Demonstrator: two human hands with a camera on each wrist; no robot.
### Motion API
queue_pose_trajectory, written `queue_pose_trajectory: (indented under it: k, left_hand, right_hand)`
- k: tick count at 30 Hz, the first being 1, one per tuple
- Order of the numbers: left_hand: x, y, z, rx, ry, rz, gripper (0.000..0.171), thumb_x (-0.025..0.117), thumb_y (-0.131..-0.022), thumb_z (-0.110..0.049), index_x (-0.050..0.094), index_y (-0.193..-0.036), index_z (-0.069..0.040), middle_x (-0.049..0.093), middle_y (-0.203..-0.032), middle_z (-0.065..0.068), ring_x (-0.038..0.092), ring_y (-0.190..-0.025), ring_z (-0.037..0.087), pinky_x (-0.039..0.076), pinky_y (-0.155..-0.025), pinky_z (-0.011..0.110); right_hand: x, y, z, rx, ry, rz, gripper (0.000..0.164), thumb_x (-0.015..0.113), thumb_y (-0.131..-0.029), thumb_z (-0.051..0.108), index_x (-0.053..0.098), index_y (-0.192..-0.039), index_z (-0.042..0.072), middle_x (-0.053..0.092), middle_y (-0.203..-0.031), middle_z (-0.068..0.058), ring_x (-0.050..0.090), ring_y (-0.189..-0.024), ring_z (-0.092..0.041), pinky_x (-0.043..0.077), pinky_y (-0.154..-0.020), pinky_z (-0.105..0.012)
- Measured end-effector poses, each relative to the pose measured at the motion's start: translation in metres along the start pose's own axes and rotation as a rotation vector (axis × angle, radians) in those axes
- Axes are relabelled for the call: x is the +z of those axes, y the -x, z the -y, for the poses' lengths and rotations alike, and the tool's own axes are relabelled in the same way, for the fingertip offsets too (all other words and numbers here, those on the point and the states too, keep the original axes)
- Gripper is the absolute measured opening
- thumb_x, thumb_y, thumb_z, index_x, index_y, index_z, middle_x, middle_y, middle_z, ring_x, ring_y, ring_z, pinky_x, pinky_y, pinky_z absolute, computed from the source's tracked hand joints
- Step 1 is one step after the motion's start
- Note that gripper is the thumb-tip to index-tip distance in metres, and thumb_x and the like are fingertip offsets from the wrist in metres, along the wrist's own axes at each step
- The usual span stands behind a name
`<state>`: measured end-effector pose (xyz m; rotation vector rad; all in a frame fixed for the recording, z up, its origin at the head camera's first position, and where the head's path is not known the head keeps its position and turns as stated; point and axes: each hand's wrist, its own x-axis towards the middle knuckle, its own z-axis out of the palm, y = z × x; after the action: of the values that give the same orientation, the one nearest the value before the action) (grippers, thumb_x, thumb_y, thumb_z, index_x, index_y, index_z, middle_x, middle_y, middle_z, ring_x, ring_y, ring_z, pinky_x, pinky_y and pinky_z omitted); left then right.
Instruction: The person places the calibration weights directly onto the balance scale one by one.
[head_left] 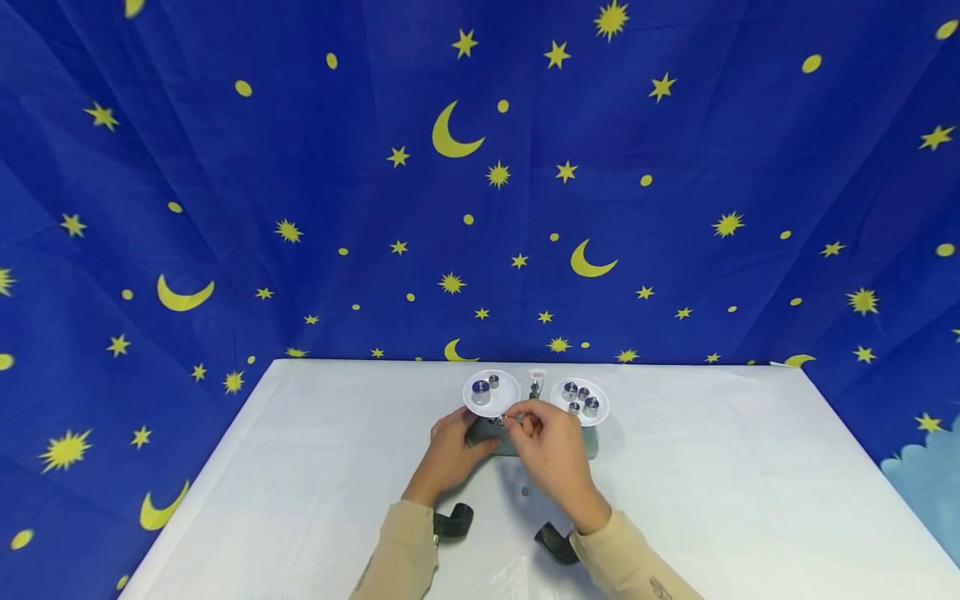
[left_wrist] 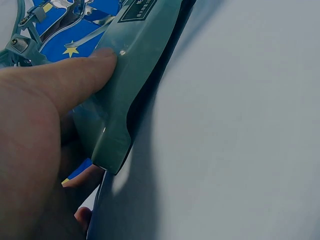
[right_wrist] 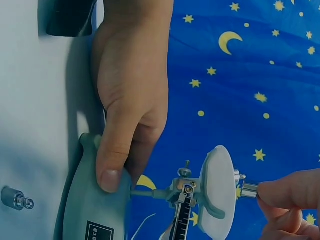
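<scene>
A green-based balance scale [head_left: 588, 442] stands on the table with two white pans. My left hand [head_left: 452, 454] grips the left end of its base, the thumb [left_wrist: 95, 70] lying on top and the other fingers partly hidden behind it. Between thumb and fingertips my right hand [head_left: 557, 454] pinches a small metal weight [right_wrist: 249, 190], close to the left pan [right_wrist: 218, 195]. A large weight [head_left: 481, 393] and a small one [head_left: 493, 382] sit on that pan. Several metal weights [head_left: 591, 407] stand on the right pan [head_left: 603, 410].
One small weight [right_wrist: 15, 198] stands on the white-covered table [head_left: 300, 500], in front of the scale. Black wrist-camera mounts [head_left: 454, 522] stick out from both sleeves. A blue curtain [head_left: 375, 208] with stars and moons hangs behind the table and at its sides.
</scene>
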<state>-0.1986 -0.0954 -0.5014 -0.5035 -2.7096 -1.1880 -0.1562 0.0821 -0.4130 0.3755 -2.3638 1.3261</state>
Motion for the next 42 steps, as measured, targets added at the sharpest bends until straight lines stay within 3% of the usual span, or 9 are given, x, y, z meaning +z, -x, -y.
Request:
queue_pose_trajectory:
  k: [15, 20, 30, 42]
  left_hand:
    - [0.000, -0.001, 0.000, 0.003, -0.007, 0.000, 0.061, 0.074, -0.090, -0.031, 0.057, -0.141, -0.002, 0.058, -0.142, 0.016, 0.048, -0.136, 0.033, 0.027, -0.113, 0.058]
    - [0.000, -0.001, 0.000, 0.030, -0.019, -0.010, 0.060, 0.074, -0.090, -0.031, 0.057, -0.139, -0.001, 0.059, -0.140, 0.018, 0.050, -0.133, 0.035, 0.029, -0.111, 0.060]
    - [-0.001, -0.001, -0.001, -0.013, -0.002, 0.017, 0.061, 0.073, -0.091, -0.030, 0.055, -0.142, -0.002, 0.056, -0.143, 0.017, 0.047, -0.137, 0.033, 0.026, -0.114, 0.058]
    - [-0.001, -0.001, -0.001, -0.010, -0.003, 0.014, 0.062, 0.074, -0.091, -0.031, 0.055, -0.142, -0.002, 0.056, -0.143, 0.016, 0.047, -0.137, 0.033, 0.026, -0.114, 0.058]
  right_hand:
    - [0.003, -0.010, -0.002, 0.047, 0.019, 0.003, 0.003, 0.075, -0.083, 0.007, 0.076, -0.087, 0.006, 0.046, -0.056, 0.009, 0.041, -0.048, -0.007, 0.033, -0.045, -0.022]
    - [0.004, -0.014, -0.002, 0.033, 0.027, -0.019, 0.003, 0.075, -0.083, 0.008, 0.076, -0.086, 0.008, 0.045, -0.055, 0.010, 0.040, -0.047, -0.007, 0.033, -0.047, -0.024]
    - [0.008, -0.021, -0.001, 0.023, 0.035, -0.031, 0.004, 0.075, -0.083, 0.007, 0.076, -0.086, 0.009, 0.046, -0.054, 0.010, 0.041, -0.046, -0.007, 0.035, -0.048, -0.025]
    - [0.013, -0.027, -0.005, -0.021, 0.082, -0.047, 0.004, 0.074, -0.083, 0.007, 0.077, -0.086, 0.009, 0.044, -0.055, 0.010, 0.039, -0.047, -0.007, 0.033, -0.049, -0.027]
